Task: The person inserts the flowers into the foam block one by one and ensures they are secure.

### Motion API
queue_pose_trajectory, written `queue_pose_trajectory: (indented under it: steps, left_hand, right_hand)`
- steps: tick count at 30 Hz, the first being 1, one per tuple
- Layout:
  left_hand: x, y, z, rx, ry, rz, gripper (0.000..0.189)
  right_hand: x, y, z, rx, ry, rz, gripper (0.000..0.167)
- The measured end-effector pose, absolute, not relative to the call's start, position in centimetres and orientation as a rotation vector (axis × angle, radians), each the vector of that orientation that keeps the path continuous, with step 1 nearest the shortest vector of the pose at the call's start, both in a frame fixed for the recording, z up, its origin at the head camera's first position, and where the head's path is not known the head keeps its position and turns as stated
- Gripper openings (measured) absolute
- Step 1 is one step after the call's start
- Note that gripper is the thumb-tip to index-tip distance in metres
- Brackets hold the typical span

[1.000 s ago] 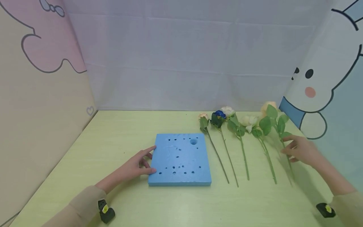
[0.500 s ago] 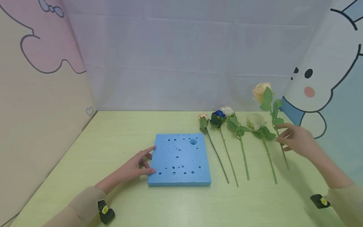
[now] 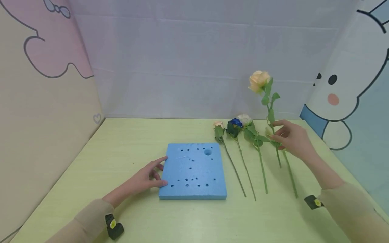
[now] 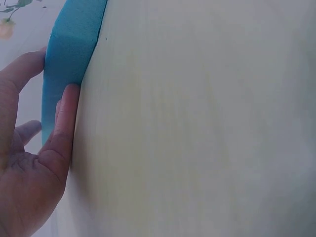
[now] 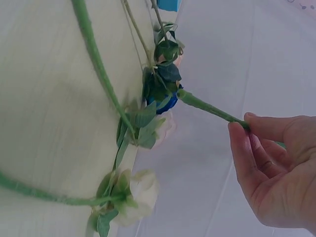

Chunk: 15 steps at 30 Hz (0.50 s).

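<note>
My right hand [image 3: 291,139] pinches the green stem of a peach rose [image 3: 259,81] and holds it raised, bloom up and leaning left. In the right wrist view the stem's cut end [image 5: 210,108] sticks out past the fingertips, apart from the table. My left hand [image 3: 145,175] touches the left edge of a blue foam block [image 3: 197,172] full of holes, with thumb and index finger spread along it. The left wrist view shows its fingers against the block's side [image 4: 74,44].
Right of the block lie a small peach rose [image 3: 218,130], a blue rose [image 3: 235,124] and a white rose [image 3: 244,118], stems toward me. Another white rose [image 5: 143,192] lies beyond them, its bloom mostly hidden behind my right hand in the head view. A pale cloth wall rises behind the table.
My right hand has lifted the peach rose off the table at the far right and carried it up and left, over the neighbouring white rose. My left hand has stayed on the block.
</note>
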<state>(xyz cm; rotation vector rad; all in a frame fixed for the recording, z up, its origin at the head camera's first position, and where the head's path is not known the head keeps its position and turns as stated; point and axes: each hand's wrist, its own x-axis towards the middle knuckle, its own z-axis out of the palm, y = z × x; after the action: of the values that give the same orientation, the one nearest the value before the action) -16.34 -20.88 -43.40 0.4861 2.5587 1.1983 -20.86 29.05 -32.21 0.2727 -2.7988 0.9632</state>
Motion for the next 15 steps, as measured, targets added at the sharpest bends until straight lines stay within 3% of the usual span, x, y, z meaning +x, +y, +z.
queue_pose_trajectory:
  steps: [15]
  left_hand:
    - [-16.4, -20.7, -43.3, 0.459, 2.566, 1.188, 0.089]
  right_hand:
    - [-23.4, 20.8, -32.7, 0.455, -2.612, 1.297, 0.033]
